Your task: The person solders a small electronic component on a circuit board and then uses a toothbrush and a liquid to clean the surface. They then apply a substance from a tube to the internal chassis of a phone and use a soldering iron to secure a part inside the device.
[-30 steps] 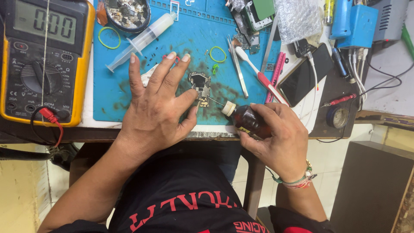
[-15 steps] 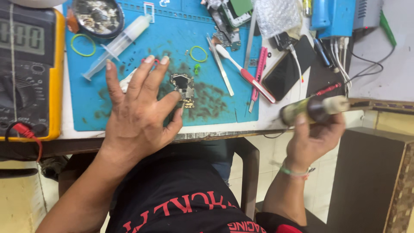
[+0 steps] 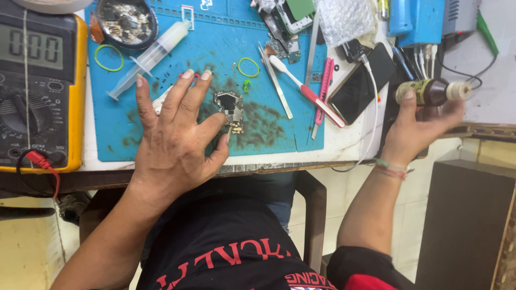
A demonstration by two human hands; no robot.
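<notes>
On blue silicone repair mat (image 3: 129,134) | left hand (image 3: 172,139) spread flat, fingertips pinning small bare circuit board (image 3: 230,109) | right hand (image 3: 416,129) clamped around brown glass bottle (image 3: 430,91) at table's right | advice: keep board pinned, bottle level.

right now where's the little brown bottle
In the head view it is at the right, lying sideways in the right hand, the brown bottle above the dark phone's right side.

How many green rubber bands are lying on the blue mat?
2. One rubber band lies at the mat's upper left, below the dish of scraps. The other rubber band lies near the middle, above the circuit board. More may be hidden.
</notes>
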